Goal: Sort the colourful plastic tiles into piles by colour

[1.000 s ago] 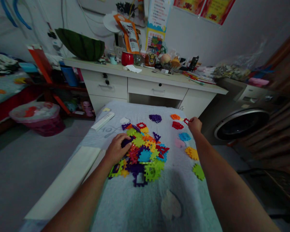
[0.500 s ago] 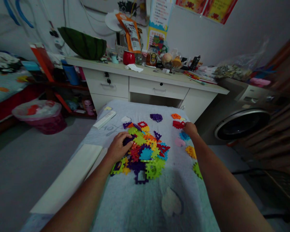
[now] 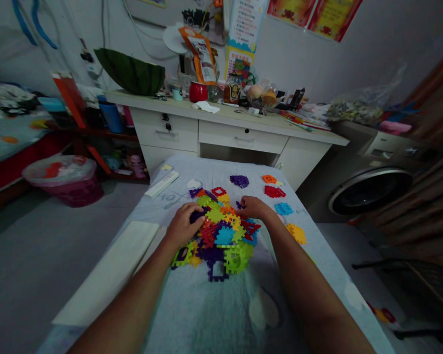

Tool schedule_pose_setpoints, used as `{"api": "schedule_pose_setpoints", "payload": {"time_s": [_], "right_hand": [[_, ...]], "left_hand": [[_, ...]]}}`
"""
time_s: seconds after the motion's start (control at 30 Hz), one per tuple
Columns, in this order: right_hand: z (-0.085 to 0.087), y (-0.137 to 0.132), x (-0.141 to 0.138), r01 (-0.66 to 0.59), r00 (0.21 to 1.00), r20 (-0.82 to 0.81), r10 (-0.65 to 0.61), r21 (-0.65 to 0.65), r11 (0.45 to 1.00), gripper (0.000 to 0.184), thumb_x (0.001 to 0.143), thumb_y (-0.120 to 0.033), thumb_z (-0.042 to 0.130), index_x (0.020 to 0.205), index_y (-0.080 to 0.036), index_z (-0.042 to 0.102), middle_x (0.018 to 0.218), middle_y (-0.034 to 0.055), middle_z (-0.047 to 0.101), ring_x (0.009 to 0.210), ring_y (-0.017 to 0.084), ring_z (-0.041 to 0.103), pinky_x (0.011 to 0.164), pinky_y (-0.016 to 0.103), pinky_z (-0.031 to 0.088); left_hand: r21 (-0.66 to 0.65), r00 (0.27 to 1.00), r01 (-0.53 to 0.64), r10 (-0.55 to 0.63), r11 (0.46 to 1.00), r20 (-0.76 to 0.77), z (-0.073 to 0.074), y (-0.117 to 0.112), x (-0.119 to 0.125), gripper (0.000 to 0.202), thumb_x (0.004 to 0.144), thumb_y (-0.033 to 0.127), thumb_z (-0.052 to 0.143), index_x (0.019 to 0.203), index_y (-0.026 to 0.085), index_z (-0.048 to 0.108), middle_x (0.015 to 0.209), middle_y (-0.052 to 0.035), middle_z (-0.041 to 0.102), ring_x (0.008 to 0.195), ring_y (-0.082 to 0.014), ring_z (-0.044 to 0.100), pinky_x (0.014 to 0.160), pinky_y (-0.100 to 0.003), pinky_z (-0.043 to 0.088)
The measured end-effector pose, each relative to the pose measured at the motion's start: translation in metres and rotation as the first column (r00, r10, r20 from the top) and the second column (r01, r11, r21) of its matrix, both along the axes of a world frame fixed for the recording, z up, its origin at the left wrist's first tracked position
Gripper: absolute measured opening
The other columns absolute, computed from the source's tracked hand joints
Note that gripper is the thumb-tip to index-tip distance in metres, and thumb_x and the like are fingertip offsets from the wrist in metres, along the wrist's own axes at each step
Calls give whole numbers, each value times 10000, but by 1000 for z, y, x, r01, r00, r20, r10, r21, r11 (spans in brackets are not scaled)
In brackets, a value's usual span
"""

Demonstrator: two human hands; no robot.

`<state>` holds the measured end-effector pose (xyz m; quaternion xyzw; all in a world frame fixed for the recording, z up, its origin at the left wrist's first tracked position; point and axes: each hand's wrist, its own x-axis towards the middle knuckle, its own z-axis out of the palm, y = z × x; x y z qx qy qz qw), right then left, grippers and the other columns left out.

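Head view: a cloth is spread nearest.
Pile: coloured pieces are heaped mid-cloth.
Left hand: laid on the pile's left edge, fingers curled — grip cannot be told.
Right hand: set on its far edge — likewise unclear.
Beyond: a purple piece is laid apart.

Matt plastic puzzle pieces lie on soft, nubbly towel cloth.

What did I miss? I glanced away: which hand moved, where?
The right hand moved left from the loose pieces on the right to the far side of the coloured pile; whether it grips anything is unclear. The left hand stayed on the pile's left side; the loose pieces lie as before.
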<state>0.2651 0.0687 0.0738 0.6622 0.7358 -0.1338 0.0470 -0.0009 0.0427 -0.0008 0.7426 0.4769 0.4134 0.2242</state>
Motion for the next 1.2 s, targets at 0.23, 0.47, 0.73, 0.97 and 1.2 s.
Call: {"api": "schedule_pose_setpoints", "payload": {"time_s": [0.23,0.47,0.73,0.97,1.2], "right_hand": [[3,-3,0,49,999,-20,-49,-5,999,291,747,-221,681,1028,-147,673,1016,82,717,846,166,629,600,220,355],[12,4,7,92,996,15,-92,33,995,222,784,-146,562,920,-137,738,941,105,743,824,186,658,603,236,368],[-6,24,21,222,959,-230,-168,236,946,189,798,-95,529,764,-135,711,779,74,733,734,151,668,625,209,418],[-25,64,0,532,548,-787,-283,67,844,99,757,-80,557,770,-169,599,612,-28,626,546,115,647,494,170,473],[-41,107,-18,602,350,-885,-308,-40,798,199,761,-4,529,898,-141,576,745,18,657,640,120,690,567,193,553]], "left_hand": [[-8,1000,-1,1,1000,3,-1,1,0,217,818,360,591,977,221,637,1115,-58,598,1094,-242,570,1002,-424,436],[-11,1000,6,-5,1000,16,1,-1,0,213,821,355,587,976,216,634,1101,-59,597,1085,-240,569,997,-424,437],[-32,1000,-17,18,999,9,3,-2,1,213,798,348,598,961,220,645,1109,-56,608,1094,-246,576,1001,-429,441],[-31,1000,-19,19,999,12,4,-2,1,216,801,357,595,964,225,644,1119,-55,609,1097,-244,576,1004,-427,438],[-50,1000,-7,8,999,15,4,-2,1,211,821,359,586,973,219,631,1128,-60,596,1113,-240,556,1015,-425,426]]}}
